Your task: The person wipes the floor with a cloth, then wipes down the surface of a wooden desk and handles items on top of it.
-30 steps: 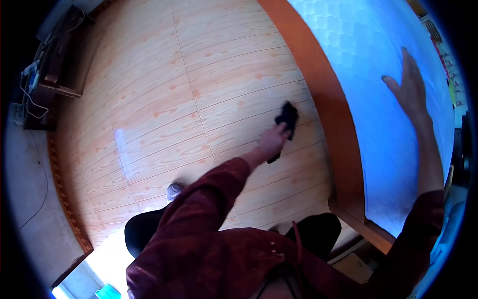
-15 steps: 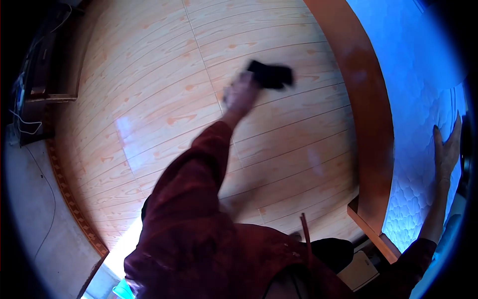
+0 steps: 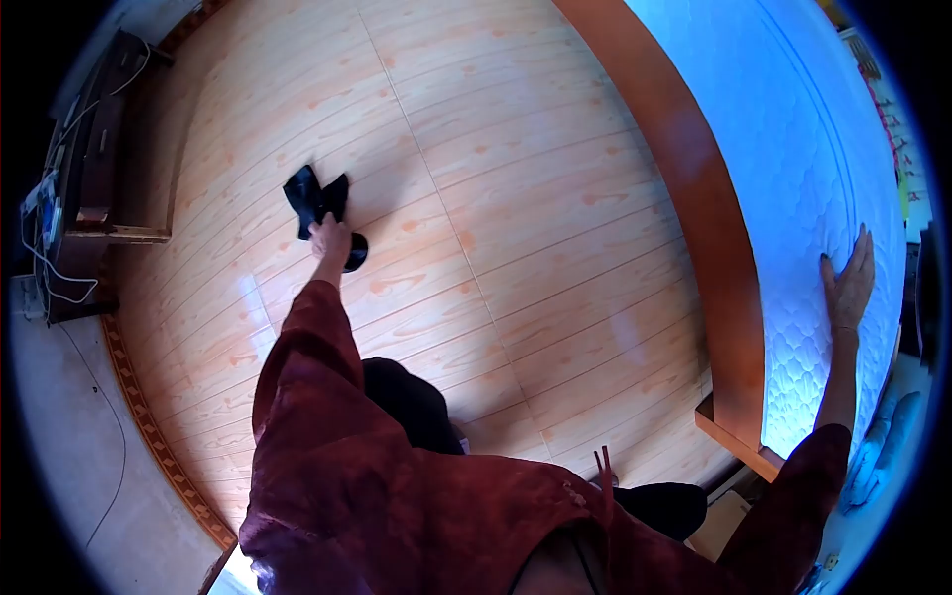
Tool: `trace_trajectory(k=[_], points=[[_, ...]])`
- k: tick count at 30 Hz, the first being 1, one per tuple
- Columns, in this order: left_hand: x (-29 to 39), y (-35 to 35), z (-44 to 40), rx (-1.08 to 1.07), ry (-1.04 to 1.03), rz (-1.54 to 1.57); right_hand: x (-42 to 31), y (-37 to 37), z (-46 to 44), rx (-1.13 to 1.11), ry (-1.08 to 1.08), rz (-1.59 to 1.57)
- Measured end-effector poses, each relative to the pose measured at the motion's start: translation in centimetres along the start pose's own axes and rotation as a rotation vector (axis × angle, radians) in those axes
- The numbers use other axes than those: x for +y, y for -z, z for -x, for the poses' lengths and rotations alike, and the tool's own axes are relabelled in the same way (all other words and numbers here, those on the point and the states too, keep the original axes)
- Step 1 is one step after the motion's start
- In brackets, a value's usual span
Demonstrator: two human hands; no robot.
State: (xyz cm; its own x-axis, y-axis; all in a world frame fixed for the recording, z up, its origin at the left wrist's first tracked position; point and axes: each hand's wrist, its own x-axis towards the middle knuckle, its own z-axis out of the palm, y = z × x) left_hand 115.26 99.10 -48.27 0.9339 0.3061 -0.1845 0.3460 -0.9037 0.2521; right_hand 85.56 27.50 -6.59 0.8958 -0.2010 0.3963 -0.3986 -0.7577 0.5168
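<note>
A pale wood-patterned floor (image 3: 555, 198) spreads below, bordered along its left edge by a patterned strip (image 3: 149, 426). On the right lies a mattress (image 3: 734, 89), lit blue-white and quilted, set inside a reddish-brown bed frame (image 3: 684, 139). A person (image 3: 327, 426) in a dark red top (image 3: 426, 506) leans over the floor, arms stretched wide. A dark cabinet (image 3: 104, 149), trailing white cords (image 3: 64, 268), stands by the floor's left edge.

A black cloth (image 3: 304, 195), crumpled and faintly shiny, is at the floor's left half, nearer the patterned edge than the bed. Two stiff-looking flaps fan out beyond the fingers, and a rounded fold shows beside the wrist. The left hand (image 3: 330, 238) has its fingers clamped on the bunched middle. The right hand (image 3: 850, 288) lies on the mattress near its right edge, thumb apart from the fingers.
</note>
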Motion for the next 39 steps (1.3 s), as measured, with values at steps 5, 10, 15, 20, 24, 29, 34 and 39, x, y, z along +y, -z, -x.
trace_trajectory(k=[5, 10, 15, 20, 24, 29, 34, 39], points=[[1.7, -1.3, 4.7, -0.113, -0.443, -0.189, -0.6, 0.4, -0.1, 0.025, 0.019, -0.053], [2.0, 1.5, 3.5, -0.341, -0.546, -0.295, -0.9, 0.6, 0.2, 0.001, -0.02, -0.028], [2.3, 5.3, 2.6, -0.506, -0.402, -0.053, -1.2, 0.7, -0.1, -0.032, -0.047, -0.009], [1.8, 6.2, 4.6, -0.59, 0.045, 1.042, -3.4, 0.7, -0.6, -0.061, -0.094, 0.173], [5.2, 8.8, 6.4, -0.735, 0.138, 1.439, -21.5, 4.9, -2.9, -0.059, 0.495, -0.612], [14.7, 14.4, 11.0, -0.737, -0.05, 1.563, -43.4, 3.7, -4.1, -1.414, -0.08, -1.875], [20.4, 15.8, 14.2, -0.766, -0.555, 1.019, -46.0, 2.0, -4.5, -1.441, -0.331, -2.488], [9.8, 5.8, 8.8, -0.56, -0.354, 0.498, -36.2, -7.9, 2.6, -1.046, -0.656, -2.395]])
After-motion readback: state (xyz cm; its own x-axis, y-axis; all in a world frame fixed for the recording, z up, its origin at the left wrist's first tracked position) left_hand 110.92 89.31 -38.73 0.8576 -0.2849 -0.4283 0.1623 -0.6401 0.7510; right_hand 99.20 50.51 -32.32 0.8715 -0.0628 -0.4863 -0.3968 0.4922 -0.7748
